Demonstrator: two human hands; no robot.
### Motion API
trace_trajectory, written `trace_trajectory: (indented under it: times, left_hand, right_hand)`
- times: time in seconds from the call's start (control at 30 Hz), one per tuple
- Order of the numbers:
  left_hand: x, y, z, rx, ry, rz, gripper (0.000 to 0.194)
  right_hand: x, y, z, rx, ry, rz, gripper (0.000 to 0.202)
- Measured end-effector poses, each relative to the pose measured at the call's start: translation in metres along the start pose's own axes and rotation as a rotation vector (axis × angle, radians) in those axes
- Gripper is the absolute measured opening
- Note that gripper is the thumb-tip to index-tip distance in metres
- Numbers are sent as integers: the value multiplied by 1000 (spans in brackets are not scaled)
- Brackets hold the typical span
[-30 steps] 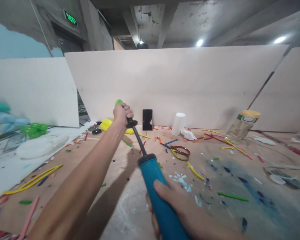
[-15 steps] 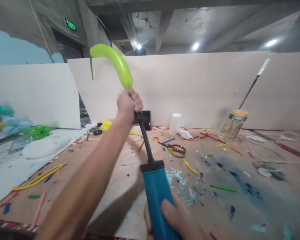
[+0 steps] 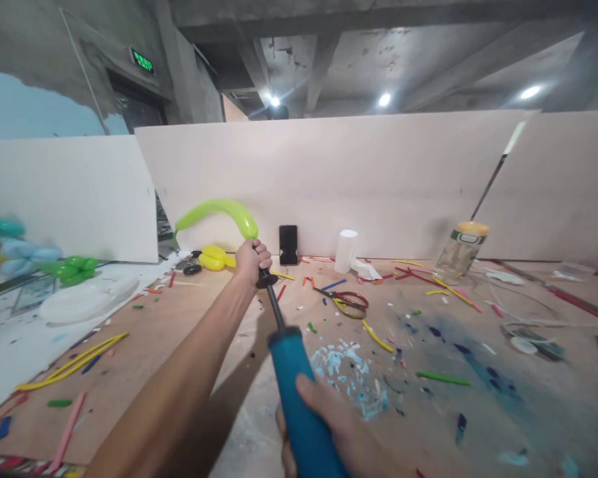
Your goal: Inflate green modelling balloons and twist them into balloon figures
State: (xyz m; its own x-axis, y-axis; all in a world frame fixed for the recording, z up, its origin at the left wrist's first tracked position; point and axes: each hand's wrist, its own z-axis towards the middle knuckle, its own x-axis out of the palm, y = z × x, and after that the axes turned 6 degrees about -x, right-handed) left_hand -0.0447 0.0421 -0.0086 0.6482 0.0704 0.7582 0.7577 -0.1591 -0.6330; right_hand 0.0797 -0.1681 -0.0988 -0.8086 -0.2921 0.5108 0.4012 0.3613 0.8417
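Note:
My left hand (image 3: 253, 261) is closed around the black tip end of a balloon pump, at the neck of a lime-green long balloon (image 3: 224, 207). The balloon is partly inflated and arches to the left in front of the white board. My right hand (image 3: 323, 415) wraps round the blue barrel of the balloon pump (image 3: 299, 392), its thumb on top. A short length of black shaft (image 3: 276, 307) shows between the two hands. Behind my left hand lies a yellow balloon shape (image 3: 214, 257).
A dark phone (image 3: 288, 245) leans on the white board (image 3: 359, 179). Scissors (image 3: 346, 300), a white cylinder (image 3: 347, 252) and a jar holding a stick (image 3: 462, 251) stand or lie on the table among balloon scraps. Green (image 3: 74, 269) and pale-blue balloon shapes are at left.
My left hand has come down towards the barrel, and less of the pump's shaft shows. The green balloon has moved lower and looks longer, its limp tail shorter. My right hand still grips the barrel.

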Motion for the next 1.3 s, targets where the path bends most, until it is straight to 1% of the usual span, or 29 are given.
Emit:
trace_trajectory:
  times: [0.07,0.1,0.17,0.2,0.27,0.33,0.43,0.5,0.53,0.6,0.67,0.7,0.73,0.77,0.8,0.83,0.9,0.93,0.97,1.0,1.03,1.07,1.1,1.13,1.17,1.2,1.23,1.27,1.3]
  left_hand:
    - [-1,22,-4,-23,0,12,18]
    - [-1,33,-5,-40,2,21,18]
    - [-1,50,-8,-52,0,42,18]
    - [-2,57,-8,-50,-1,55,18]
    - [-5,69,-10,-37,0,94,18]
    - [-8,80,-11,-29,7,156,17]
    - [-9,90,-8,-17,15,284,16]
    - [-6,87,0,13,16,387,17]
    - [-3,81,5,43,14,440,17]
    - [1,61,19,138,5,545,19]
    - [0,36,30,252,-11,656,22]
    - [-3,26,33,306,-8,725,23]
    - [-8,18,34,354,-4,804,24]
    - [-15,14,33,398,18,896,24]
    - [-23,14,31,432,50,992,24]
    - [-32,17,27,463,78,1080,26]
    - [-49,31,19,507,139,1231,29]
    - [-56,39,15,522,168,1293,29]
    - [-62,48,12,529,198,1346,28]
    - [-68,55,11,535,228,1394,27]
    - [-72,61,10,538,260,1440,24]
    - [-76,67,10,548,289,1502,22]
    - [-79,72,12,567,322,1612,21]
    - [-80,77,13,572,340,1689,22]
    - [-82,82,16,556,369,1745,22]
    - [-82,87,18,525,406,1783,23]
    - [-82,91,21,486,441,1795,23]
    - [-81,95,24,449,482,1796,23]
    - [-81,98,28,421,511,1790,23]
  right_hand:
    - [-3,26,12,19,-60,20,46]
    - [-6,38,18,20,-64,14,45]
    - [-15,56,24,3,-30,-48,51]
    - [-20,61,24,-8,-3,-95,59]
    - [-30,64,23,-35,12,-212,79]
    - [-37,59,23,-70,-30,-331,91]
    - [-37,50,28,-135,-112,-438,85]
    - [-32,47,31,-175,-136,-483,78]
    - [-30,47,30,-192,-135,-522,76]
    - [-29,51,25,-252,-128,-671,74]
    - [-39,59,16,-359,-139,-916,73]
    - [-50,66,11,-433,-170,-1062,71]
    - [-66,74,8,-475,-198,-1204,67]
    - [-86,82,6,-505,-231,-1340,63]
    - [-111,91,5,-505,-292,-1461,59]
    - [-139,100,6,-471,-377,-1586,59]
    - [-195,115,10,-290,-656,-1818,59]
    - [-220,121,12,-203,-711,-1901,60]
    - [-241,125,14,-145,-702,-1950,61]
    - [-256,128,16,-120,-654,-1967,62]
    - [-264,129,19,-128,-656,-1971,61]
    - [-265,129,24,-191,-693,-1956,61]
    - [-259,128,30,-297,-756,-1902,60]
    - [-248,125,39,-439,-798,-1787,62]
    - [-234,120,50,-544,-733,-1582,64]
    - [-217,114,63,-580,-632,-1303,62]
    - [-200,107,78,-532,-487,-991,56]
    - [-184,100,93,-431,-350,-693,51]
    - [-171,93,108,-334,-275,-461,50]
